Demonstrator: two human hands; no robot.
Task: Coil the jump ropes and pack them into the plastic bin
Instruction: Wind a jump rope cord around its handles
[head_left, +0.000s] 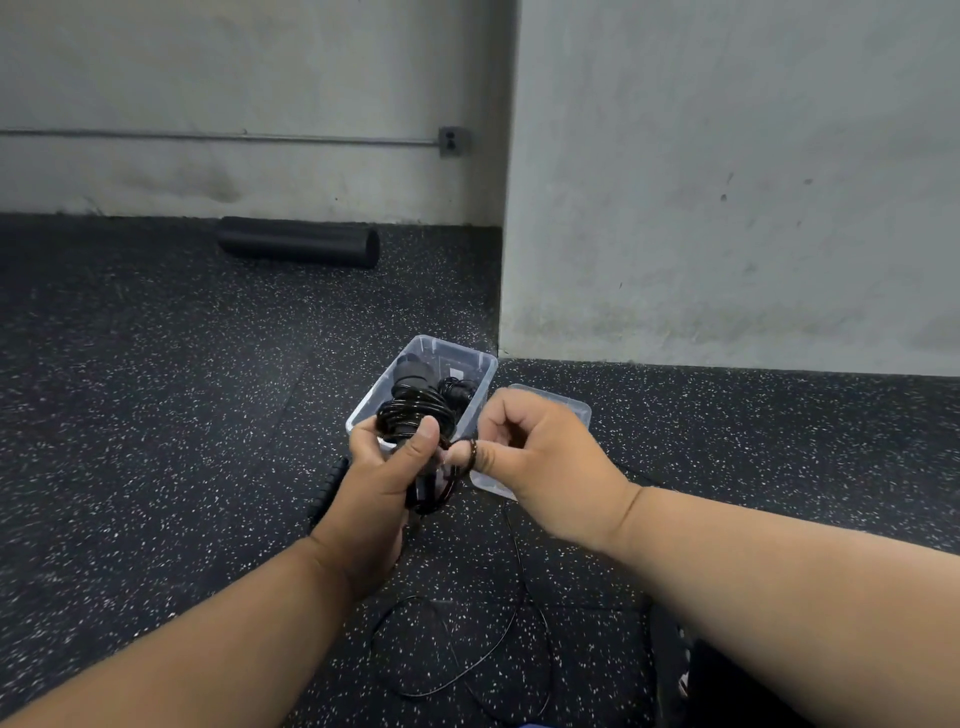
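Head view, looking down at a speckled rubber floor: nearest the camera, a loose run of thin black rope is lying in slack loops on the floor between the person's forearms, trailing up toward the hands. Above it, the left hand is gripping a jump rope bundle, fingers and thumb curled round its handles with the glossy coils stacked over the top. The right hand, just beside it, is pinching the working strand between curled fingers and thumb, seemingly feeding another turn onto the bundle. A ribbed black handle is lying on the floor just left of the left wrist. Directly behind the hands, the clear plastic bin is sitting on the floor near the corner of the wall, already holding at least one dark coiled rope; its lid is lying beside it, partly hidden by the right hand.

The judgement from here: coiling looks well along but unfinished, and the slack tail is the likely trouble. Those floor loops could cross and knot as they are being drawn up, or snag the stray handle and drag it. The stiff, springy coils may also slip off the bundle if the left grip is loosening, and a bulky, loosely wound bundle could spring open in the bin or keep the lid from seating. A foam roller is resting by the far wall.
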